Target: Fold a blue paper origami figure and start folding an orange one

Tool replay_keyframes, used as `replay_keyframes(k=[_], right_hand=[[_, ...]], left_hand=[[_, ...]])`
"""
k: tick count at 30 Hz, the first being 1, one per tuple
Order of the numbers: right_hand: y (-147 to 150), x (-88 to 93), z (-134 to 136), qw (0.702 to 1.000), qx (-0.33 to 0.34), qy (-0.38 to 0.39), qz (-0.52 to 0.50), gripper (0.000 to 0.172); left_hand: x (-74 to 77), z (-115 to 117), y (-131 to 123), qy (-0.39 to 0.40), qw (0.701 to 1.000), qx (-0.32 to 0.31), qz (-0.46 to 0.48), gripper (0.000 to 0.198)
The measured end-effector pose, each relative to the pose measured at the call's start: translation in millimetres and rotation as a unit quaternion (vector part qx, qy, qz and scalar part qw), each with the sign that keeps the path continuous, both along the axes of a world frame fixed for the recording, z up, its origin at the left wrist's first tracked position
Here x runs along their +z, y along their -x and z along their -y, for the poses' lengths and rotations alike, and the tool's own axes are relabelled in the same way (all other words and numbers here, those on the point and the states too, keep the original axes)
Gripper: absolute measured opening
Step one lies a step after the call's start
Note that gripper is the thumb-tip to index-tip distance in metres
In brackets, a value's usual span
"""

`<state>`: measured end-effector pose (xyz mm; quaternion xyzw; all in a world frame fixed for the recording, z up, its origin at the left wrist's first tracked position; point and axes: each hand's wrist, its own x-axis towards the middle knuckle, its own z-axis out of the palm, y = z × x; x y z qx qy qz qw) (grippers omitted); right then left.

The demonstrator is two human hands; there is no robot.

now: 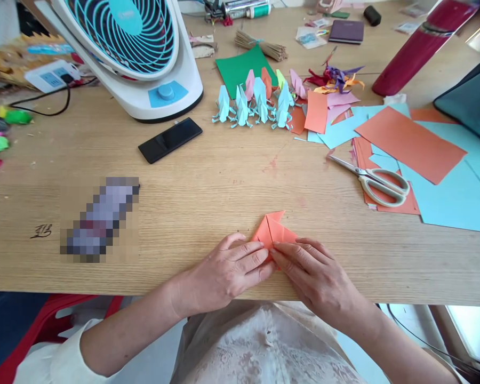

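A piece of folded orange paper (pixel 275 230) lies on the table near its front edge, with a crease down its middle and pointed flaps at the top and right. The fingers of my left hand (pixel 234 266) press on its lower left part. From the right, my right hand (pixel 314 269) has its fingertips closed on the lower right part. Both sets of fingertips nearly meet at the bottom of the paper and hide its lower edge.
Several folded blue paper figures (pixel 260 104) stand at the back. Scissors (pixel 378 181) rest on orange and blue sheets (pixel 452 186) at the right. A fan (pixel 164 80), a black phone (pixel 170 140) and a blurred-out object (pixel 100 218) are on the left; a red bottle (pixel 420 50) is at the back right.
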<state>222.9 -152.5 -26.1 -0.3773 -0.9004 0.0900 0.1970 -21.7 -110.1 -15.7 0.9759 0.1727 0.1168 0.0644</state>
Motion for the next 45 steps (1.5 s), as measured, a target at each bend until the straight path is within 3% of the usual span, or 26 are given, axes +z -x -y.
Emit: replay_keyframes(k=[8, 15, 45], right_hand=[[2, 2.0, 0, 1.000, -0.003, -0.008, -0.002, 0.037], [2, 0.4, 0, 1.000, -0.006, -0.009, -0.008, 0.038], [2, -4.6, 0, 0.999, -0.012, -0.014, 0.040, 0.041]], left_hand=[[-2.1, -14, 5, -0.009, 0.998, 0.052, 0.026, 0.039], [-10.2, -21, 6, 0.001, 0.998, 0.044, 0.035, 0.042], [1.3, -24, 9, 0.058, 0.995, 0.044, -0.062, 0.060]])
